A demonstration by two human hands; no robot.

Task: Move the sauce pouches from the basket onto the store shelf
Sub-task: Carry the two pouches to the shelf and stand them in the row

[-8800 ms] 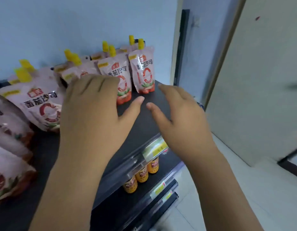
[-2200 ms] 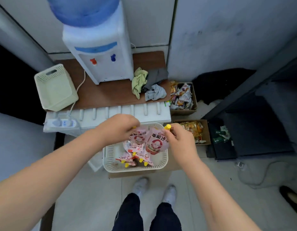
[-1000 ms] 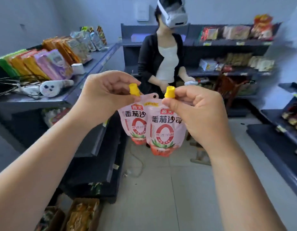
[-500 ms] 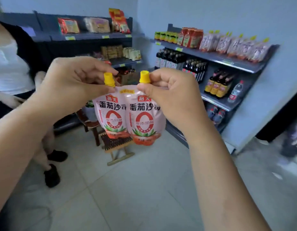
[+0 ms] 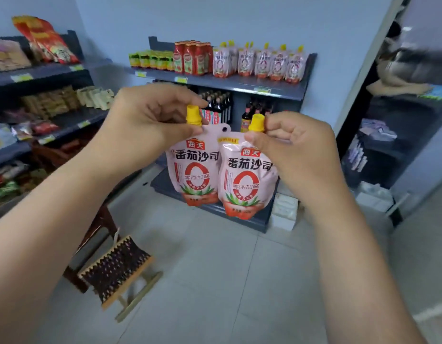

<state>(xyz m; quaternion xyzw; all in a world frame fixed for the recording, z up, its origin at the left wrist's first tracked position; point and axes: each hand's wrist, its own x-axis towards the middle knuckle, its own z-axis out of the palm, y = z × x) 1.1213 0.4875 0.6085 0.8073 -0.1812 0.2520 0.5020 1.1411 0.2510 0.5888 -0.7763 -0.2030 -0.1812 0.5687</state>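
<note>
Up in front of us, at the tips of our fingers (image 5: 180, 96), hang two pale pink plastic sauce pouches with red print. Our left hand (image 5: 145, 122) pinches the left pouch (image 5: 195, 175) at its top corner, thumb and forefinger curled close around the left yellow cap (image 5: 193, 115). Our right hand (image 5: 301, 155) pinches the right pouch (image 5: 247, 184) the same way, just beside the right yellow cap (image 5: 256, 123). Both pouches dangle upright below the fingers, side by side, the right one a little lower and overlapping the left one's edge.

Beyond the fingers and above them runs the dark grey metal store shelf (image 5: 239, 83). Its top board carries a row of matching pink pouches (image 5: 262, 62) at the right end, with red sauce bottles (image 5: 191, 58) just left of them. Dark glass bottles (image 5: 218, 105) stand on the board right behind our fingers. Below and left of the fingers, a small woven folding stool (image 5: 115, 266) stands on the pale tiled floor (image 5: 227, 281).
</note>
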